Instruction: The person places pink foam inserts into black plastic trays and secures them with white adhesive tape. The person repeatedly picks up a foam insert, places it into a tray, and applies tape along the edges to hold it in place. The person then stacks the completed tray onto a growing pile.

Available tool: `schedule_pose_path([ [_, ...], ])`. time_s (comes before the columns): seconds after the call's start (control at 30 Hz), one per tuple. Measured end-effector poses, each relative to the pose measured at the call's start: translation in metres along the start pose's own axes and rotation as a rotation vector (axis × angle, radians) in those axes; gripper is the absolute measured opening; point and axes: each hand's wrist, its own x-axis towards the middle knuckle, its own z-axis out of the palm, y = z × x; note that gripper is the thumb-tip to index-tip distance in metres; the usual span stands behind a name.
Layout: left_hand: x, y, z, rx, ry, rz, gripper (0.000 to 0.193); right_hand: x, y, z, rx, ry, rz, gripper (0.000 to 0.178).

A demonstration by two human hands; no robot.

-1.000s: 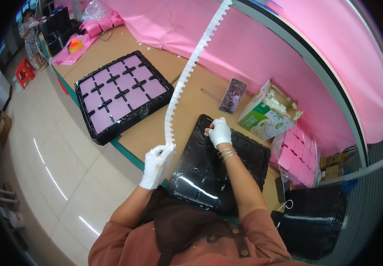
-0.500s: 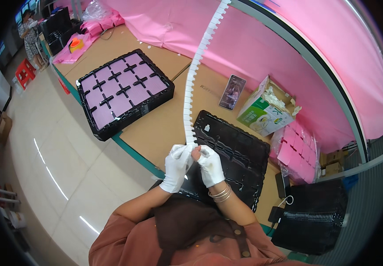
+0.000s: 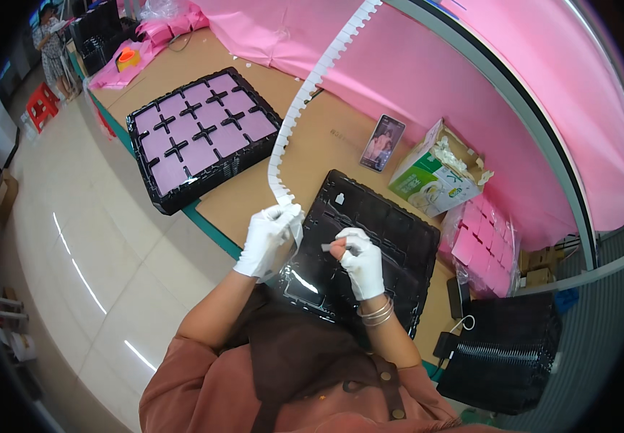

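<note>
My left hand (image 3: 263,237), in a white glove, is closed on the lower end of a long white strip (image 3: 301,101) with a notched edge. The strip curves up past the top of the picture, and a loose translucent tail hangs below my fingers. Off to the right, my gloved right hand (image 3: 361,267) pinches a small greyish piece (image 3: 326,247) between thumb and finger; a bare fingertip shows through the glove. Beneath my hands lies a black plastic tray (image 3: 399,216) with moulded ridges. One small white piece (image 3: 339,198) sits on its far left part.
A black tray stack (image 3: 204,177) topped with lilac sheets stands at left. Behind the tray are a phone (image 3: 382,143) and an open carton (image 3: 427,187) of white scraps. Wrapped pink pieces (image 3: 484,249) and more black trays (image 3: 503,353) are at right. A person (image 3: 52,54) stands far left.
My hands have come apart: the left moved left and up with the strip's end, the right moved right and down with the small piece. The strip now bows further left.
</note>
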Motion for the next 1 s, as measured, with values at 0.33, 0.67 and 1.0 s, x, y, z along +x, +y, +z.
schedule_pose_path([
  [0.33,0.001,-0.011,-0.025,0.069,0.07,0.017,0.02,-0.024,0.029,0.037,-0.895,-0.208,-0.089,0.017],
  [0.67,-0.01,-0.015,-0.019,0.118,0.032,0.022,0.023,-0.023,0.025,0.03,-0.91,-0.241,-0.072,0.028],
  [1.0,-0.038,-0.024,0.029,0.096,-0.192,0.114,0.027,-0.003,0.015,0.019,0.561,-0.107,0.224,0.015],
])
